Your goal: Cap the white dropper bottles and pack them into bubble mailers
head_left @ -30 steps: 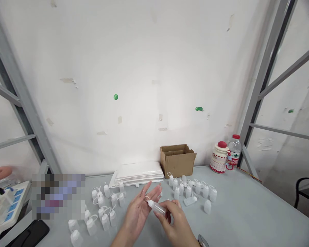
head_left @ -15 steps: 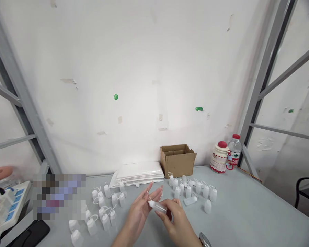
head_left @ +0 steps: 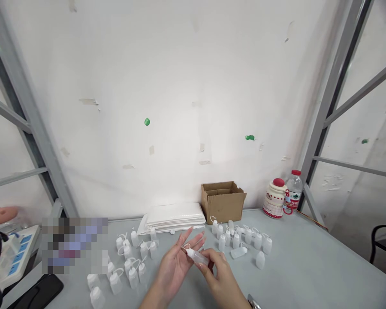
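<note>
A small translucent squeeze bottle [head_left: 199, 257] with a white nozzle and looped cap strap is held tilted between my hands. My right hand [head_left: 219, 274] grips its base end between thumb and fingers. My left hand [head_left: 176, 262] is palm up, the outer fingers extended, with thumb and index finger pinched at the strap by the nozzle; the cap itself is mostly hidden there. Several similar bottles [head_left: 115, 283] stand on the left of the grey table [head_left: 292, 279]. More bottles [head_left: 248, 236] stand to the right, and one bottle [head_left: 239, 252] lies on its side.
Behind my hands are a stack of white sheets [head_left: 175, 215] and an open cardboard box [head_left: 224, 206]. A red-lidded jar [head_left: 274, 199] and a water bottle [head_left: 295, 189] stand at back right. A black phone [head_left: 40, 292] and a power strip [head_left: 19, 257] lie at left.
The view has shifted slightly. The squeeze bottle stays in both hands, with only small movement of the fingers about its nozzle and strap.
</note>
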The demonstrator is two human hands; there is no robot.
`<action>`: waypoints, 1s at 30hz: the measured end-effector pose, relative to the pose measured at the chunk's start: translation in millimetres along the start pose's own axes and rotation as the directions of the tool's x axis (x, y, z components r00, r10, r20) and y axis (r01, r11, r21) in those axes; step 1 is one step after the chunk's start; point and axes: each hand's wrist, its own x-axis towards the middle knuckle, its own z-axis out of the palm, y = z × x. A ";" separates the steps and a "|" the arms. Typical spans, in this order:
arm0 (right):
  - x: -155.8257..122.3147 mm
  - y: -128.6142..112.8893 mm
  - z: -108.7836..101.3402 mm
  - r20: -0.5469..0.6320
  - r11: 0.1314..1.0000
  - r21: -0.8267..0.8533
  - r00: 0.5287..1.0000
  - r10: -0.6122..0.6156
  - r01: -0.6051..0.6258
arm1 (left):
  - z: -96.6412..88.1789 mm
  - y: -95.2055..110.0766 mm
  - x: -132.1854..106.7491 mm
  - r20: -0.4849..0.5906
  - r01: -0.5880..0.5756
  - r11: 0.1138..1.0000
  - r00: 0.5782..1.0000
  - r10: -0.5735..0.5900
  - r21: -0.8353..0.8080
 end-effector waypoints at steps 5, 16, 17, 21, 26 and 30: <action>-1.1 0.2 0.3 -0.002 1.000 0.015 1.000 0.006 -0.006 | -3.4 -1.6 2.0 -0.017 -0.003 1.000 1.000 0.003 -0.008; -1.3 0.5 0.3 -0.025 0.999 -0.041 1.000 -0.013 0.012 | -2.2 -1.0 1.0 0.000 0.009 1.000 1.000 -0.009 0.029; -1.2 0.7 0.4 -0.024 0.999 -0.049 1.000 -0.014 0.013 | -1.6 -0.6 1.1 0.000 0.009 0.999 1.000 -0.009 0.032; -0.9 1.0 0.5 -0.022 0.998 -0.061 1.000 -0.016 0.014 | 0.6 0.3 1.2 -0.023 0.025 0.999 0.999 -0.025 0.022; -0.8 2.0 0.9 -0.021 0.998 -0.054 1.000 -0.020 0.018 | 2.6 0.3 0.3 -0.061 0.032 0.999 0.998 -0.029 0.039; -1.7 4.7 2.3 -0.028 0.999 -0.052 1.000 -0.015 0.013 | 4.2 -0.2 -0.4 -0.080 0.034 0.999 0.996 -0.031 0.041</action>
